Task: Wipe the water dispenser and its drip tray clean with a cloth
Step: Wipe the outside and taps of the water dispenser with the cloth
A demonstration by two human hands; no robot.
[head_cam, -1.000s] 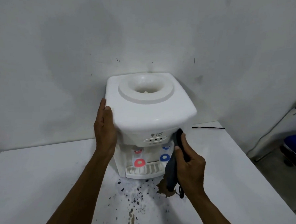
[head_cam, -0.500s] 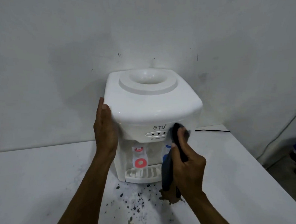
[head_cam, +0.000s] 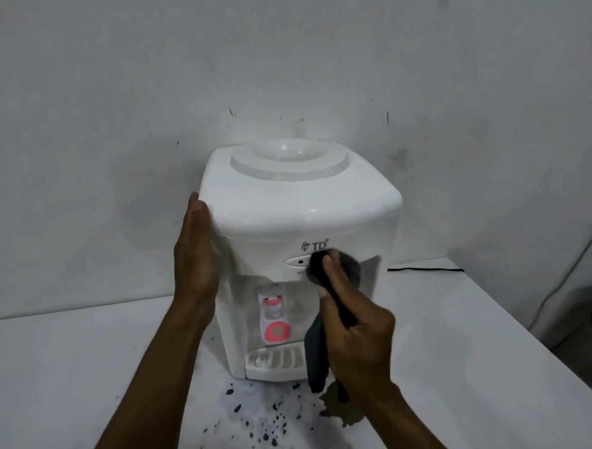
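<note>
White table, matte top, back edge against the wall. Water dispenser stands on it near the back, roughly centre, upright, base flat on the surface. Just in front of the base there are black specks scattered toward the near edge, densest in the middle. Right of those is a brown stain, irregular patch, close to the dispenser's front right corner. Thin black cable lies along the back edge on the right and runs off the table's far corner.
</note>
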